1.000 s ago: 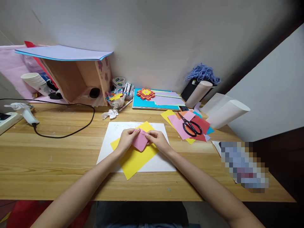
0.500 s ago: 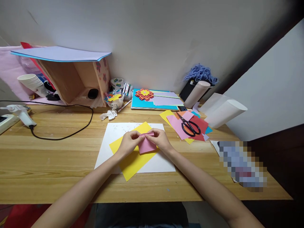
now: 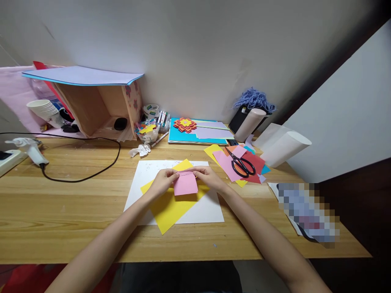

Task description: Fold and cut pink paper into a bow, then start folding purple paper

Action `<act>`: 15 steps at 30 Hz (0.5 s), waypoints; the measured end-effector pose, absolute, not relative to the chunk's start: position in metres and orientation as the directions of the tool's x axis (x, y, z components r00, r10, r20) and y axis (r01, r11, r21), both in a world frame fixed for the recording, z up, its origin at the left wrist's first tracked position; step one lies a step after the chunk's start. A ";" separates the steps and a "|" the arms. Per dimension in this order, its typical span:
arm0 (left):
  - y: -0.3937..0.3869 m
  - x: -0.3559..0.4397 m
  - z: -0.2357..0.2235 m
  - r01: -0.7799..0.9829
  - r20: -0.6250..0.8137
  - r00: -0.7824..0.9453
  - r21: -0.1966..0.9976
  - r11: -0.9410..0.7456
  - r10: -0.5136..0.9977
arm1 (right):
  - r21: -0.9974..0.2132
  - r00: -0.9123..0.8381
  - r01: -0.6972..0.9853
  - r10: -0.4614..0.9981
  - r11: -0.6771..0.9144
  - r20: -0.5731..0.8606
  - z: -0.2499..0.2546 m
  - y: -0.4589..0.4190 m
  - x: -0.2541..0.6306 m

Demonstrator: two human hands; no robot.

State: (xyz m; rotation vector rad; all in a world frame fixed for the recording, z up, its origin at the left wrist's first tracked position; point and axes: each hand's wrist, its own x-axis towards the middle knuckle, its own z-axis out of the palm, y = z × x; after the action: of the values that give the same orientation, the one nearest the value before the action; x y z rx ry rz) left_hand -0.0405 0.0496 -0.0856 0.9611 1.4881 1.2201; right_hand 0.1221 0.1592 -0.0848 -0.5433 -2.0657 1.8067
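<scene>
A small piece of pink paper (image 3: 185, 185) with a folded strip along its top edge is held up between both hands. My left hand (image 3: 163, 181) pinches its upper left corner, and my right hand (image 3: 209, 178) grips the upper right corner. Below it lies a yellow paper sheet (image 3: 171, 211), turned at an angle. The yellow sheet rests on a white sheet (image 3: 210, 211), which has small marks near its far edge.
Black-handled scissors (image 3: 242, 166) lie on coloured paper pieces (image 3: 224, 165) to the right. A paper flower (image 3: 185, 125) rests on a blue sheet at the back. On the left are a glue gun (image 3: 30, 150), its black cord (image 3: 91, 177) and an open box (image 3: 99, 108).
The hands have moved slightly apart along the pink paper's top edge. The paper has shifted a little left and now shows a folded strip at the top.
</scene>
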 end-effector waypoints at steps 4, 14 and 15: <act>0.048 -0.041 -0.079 0.100 -0.126 -0.295 0.982 0.162 0.947 | -0.988 -0.851 0.068 0.526 0.141 0.016 -0.083 0.160 0.123; 0.051 -0.048 -0.086 0.099 -0.072 -0.407 0.988 0.122 0.911 | -0.993 -0.854 0.120 0.510 0.010 -0.098 -0.094 0.158 0.123; 0.052 -0.049 -0.086 0.085 -0.077 -0.418 0.989 0.124 0.905 | -0.992 -0.847 0.128 0.520 0.003 -0.108 -0.094 0.158 0.123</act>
State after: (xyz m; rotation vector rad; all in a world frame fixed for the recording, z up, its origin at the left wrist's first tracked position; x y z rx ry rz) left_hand -0.0488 0.0515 -0.0863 0.9781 1.6509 1.3784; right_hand 0.1232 0.1581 -0.0940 -0.6730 -1.9932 1.9175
